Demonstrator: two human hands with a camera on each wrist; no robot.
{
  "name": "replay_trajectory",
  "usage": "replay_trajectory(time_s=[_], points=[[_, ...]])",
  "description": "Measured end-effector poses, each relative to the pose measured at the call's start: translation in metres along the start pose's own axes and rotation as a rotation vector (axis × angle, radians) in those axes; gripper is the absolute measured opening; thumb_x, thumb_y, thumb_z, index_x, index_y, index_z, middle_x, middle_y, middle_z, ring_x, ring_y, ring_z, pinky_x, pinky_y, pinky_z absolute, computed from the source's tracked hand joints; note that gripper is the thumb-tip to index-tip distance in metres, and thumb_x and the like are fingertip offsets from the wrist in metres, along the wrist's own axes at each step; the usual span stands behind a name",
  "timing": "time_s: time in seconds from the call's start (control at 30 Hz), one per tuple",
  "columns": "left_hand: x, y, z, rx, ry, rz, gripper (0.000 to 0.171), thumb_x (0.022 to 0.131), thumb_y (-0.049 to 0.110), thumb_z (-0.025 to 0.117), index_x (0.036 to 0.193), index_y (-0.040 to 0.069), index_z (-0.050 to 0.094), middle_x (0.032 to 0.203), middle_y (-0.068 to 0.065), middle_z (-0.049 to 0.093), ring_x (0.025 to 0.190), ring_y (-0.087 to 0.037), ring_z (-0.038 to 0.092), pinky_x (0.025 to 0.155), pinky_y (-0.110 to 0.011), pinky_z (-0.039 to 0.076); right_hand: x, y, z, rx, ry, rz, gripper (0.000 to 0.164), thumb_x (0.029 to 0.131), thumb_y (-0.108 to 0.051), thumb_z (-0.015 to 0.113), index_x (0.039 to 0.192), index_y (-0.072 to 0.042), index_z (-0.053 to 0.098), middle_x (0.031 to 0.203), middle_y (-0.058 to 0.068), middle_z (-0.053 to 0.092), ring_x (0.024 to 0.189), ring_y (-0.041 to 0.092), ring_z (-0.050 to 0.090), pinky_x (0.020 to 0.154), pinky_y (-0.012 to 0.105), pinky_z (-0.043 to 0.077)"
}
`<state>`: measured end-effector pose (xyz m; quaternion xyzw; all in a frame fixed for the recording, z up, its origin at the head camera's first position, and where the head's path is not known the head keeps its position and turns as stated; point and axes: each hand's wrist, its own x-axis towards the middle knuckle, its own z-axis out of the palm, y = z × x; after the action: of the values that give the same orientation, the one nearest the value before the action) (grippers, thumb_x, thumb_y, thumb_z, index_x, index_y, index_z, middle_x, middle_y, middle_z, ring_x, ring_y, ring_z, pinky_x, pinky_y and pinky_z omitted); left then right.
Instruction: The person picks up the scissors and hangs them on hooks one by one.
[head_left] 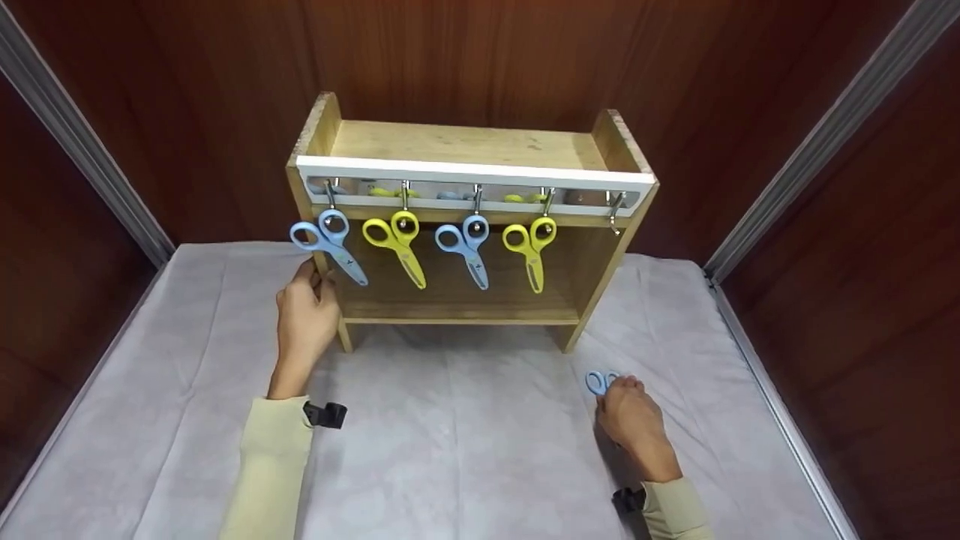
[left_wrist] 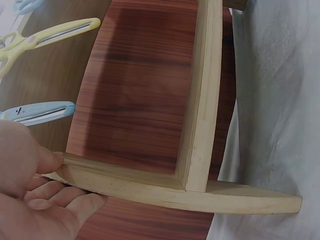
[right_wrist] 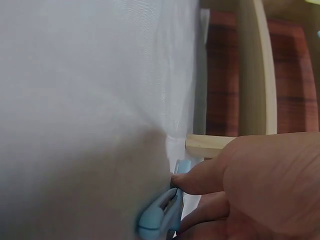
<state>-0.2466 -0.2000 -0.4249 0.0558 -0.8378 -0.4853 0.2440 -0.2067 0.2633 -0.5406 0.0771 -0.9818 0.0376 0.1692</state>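
Note:
My left hand (head_left: 307,315) grips the left side panel (left_wrist: 125,182) of a small wooden shelf (head_left: 457,321), thumb on one face and fingers on the other. Near the front right leg, my right hand (head_left: 634,416) holds light blue scissors (head_left: 596,383) low over the cloth. In the right wrist view, thumb and fingers pinch these scissors (right_wrist: 151,220); part of them is hidden by the hand. From hooks on the shelf's white rail (head_left: 480,168) hang blue scissors (head_left: 330,244), yellow scissors (head_left: 401,244), a second blue pair (head_left: 469,244) and a second yellow pair (head_left: 532,247).
At the rail's right end is another metal hook (head_left: 616,214). A pale grey cloth (head_left: 450,435) covers the table under the shelf. Dark red wood-grain panels (head_left: 480,60) stand behind and at both sides, with metal frame strips (head_left: 817,142) at the corners.

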Motion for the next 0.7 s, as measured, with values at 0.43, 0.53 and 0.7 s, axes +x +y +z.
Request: replay_trajectory(time_s=[0.43,0.53,0.7], points=[[-0.0005,0.0021,-0.0003,0.012,-0.010,0.001,0.038,0.108,0.013,0.050,0.139,-0.006,0.060,0.134,-0.028,0.069,0.123,-0.039,0.071,0.100,-0.051,0.060,-0.0014,-0.0016,-0.0028,-0.025,-0.026,0.003,0.023,0.085,-0.008,0.064,0.081,0.014,0.059,0.072,0.024,0.058,0.058,0.039,0.060,0.049,0.053,0.054],[-0.0005,0.0020,-0.0005,0.013,-0.011,-0.003,0.038,0.108,0.013,0.050,0.139,-0.006,0.060,0.134,-0.027,0.070,0.123,-0.039,0.071,0.101,-0.051,0.059,-0.0025,-0.0011,-0.0018,-0.031,0.003,-0.001,0.025,0.084,-0.009,0.066,0.081,0.015,0.059,0.072,0.024,0.058,0.058,0.040,0.060,0.049,0.054,0.054],[0.0000,0.0022,-0.0009,0.014,-0.010,-0.004,0.036,0.108,0.012,0.050,0.137,-0.006,0.061,0.133,-0.027,0.070,0.122,-0.037,0.071,0.100,-0.051,0.060,-0.0043,-0.0014,0.0002,-0.055,0.083,-0.014,0.024,0.084,-0.009,0.068,0.078,0.012,0.058,0.068,0.022,0.057,0.051,0.038,0.058,0.045,0.053,0.051]])
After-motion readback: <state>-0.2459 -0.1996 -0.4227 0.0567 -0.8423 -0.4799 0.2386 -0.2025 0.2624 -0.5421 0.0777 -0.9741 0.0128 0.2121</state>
